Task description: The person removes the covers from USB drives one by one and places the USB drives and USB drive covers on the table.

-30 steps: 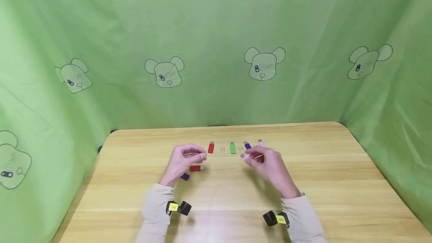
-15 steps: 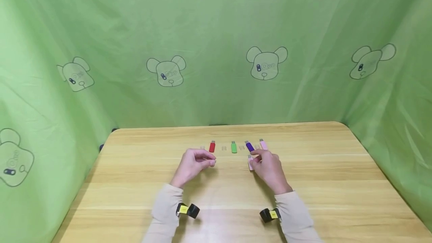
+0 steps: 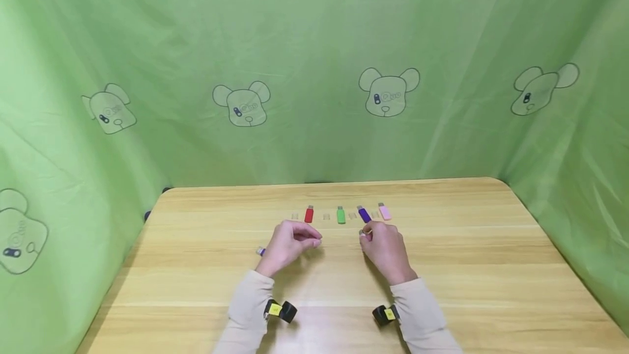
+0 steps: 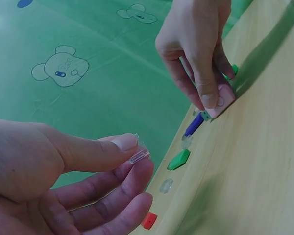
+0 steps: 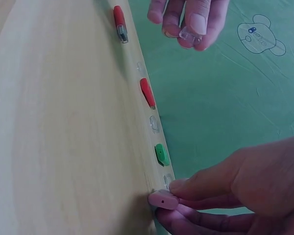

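Head view: you're working over a wooden bench (image 3: 491, 261).
Left grip (image 3: 292, 243): pinching a clear cap (image 4: 141, 152), thumb against finger, other fingers loosely bent.
Right grip (image 3: 386, 247): thumb and fingers pinching a pink stick (image 4: 223, 101) by its body, near the row; can't tell whether it touches the bench.
Row, left to right: red stick (image 3: 308, 215), green stick (image 3: 341, 216), purple stick (image 3: 365, 214), second pink stick (image 3: 385, 212); row caps (image 3: 326, 217) in the gaps, another left of the red.
Loose purple stick (image 3: 262, 252): beside your left wrist, partly hidden.
Stick handling: likely light, stiff, smooth; hold the broad sides, keep off the metal plug.
Cap handling: probably very light, slick, crackable; pinch opposite sides gently, leave the mouth free.
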Tool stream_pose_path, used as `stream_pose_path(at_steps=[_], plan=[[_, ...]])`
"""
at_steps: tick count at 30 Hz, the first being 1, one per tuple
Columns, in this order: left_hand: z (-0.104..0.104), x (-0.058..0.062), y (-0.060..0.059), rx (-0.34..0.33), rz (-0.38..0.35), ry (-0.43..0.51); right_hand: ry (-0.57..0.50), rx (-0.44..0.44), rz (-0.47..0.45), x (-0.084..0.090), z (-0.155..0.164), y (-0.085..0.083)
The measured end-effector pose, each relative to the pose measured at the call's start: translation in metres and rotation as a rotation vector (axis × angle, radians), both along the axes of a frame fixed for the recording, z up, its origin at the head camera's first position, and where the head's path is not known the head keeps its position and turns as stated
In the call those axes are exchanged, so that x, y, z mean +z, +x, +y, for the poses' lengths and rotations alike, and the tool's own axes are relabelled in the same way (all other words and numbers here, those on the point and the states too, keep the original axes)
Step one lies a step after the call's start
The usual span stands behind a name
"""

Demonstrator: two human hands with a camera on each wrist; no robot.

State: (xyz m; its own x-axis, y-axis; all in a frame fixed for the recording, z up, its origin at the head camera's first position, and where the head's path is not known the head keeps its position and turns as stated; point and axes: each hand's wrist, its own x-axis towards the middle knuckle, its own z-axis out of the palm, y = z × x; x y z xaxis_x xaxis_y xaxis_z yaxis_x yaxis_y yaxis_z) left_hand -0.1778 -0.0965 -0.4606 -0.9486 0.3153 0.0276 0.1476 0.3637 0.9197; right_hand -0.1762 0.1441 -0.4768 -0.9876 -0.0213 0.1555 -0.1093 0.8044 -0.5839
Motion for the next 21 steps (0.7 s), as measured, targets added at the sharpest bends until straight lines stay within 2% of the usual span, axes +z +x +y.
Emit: stream_pose_path(at_steps=[9,12,17,21], plan=[[0.014,-0.003,0.001,-0.026,0.068,-0.084,0.065,-0.033,-0.001,-0.002,0.001,-0.001],[0.023,-0.006,0.0,-0.036,0.064,-0.111,0.072,-0.032,0.011,0.002,0.003,0.0],[0.044,-0.008,-0.006,-0.048,0.035,-0.165,0.02,-0.053,0.025,0.015,0.011,0.002],[0.061,-0.008,-0.016,-0.046,0.07,-0.244,-0.035,-0.076,0.032,0.026,0.021,0.003]])
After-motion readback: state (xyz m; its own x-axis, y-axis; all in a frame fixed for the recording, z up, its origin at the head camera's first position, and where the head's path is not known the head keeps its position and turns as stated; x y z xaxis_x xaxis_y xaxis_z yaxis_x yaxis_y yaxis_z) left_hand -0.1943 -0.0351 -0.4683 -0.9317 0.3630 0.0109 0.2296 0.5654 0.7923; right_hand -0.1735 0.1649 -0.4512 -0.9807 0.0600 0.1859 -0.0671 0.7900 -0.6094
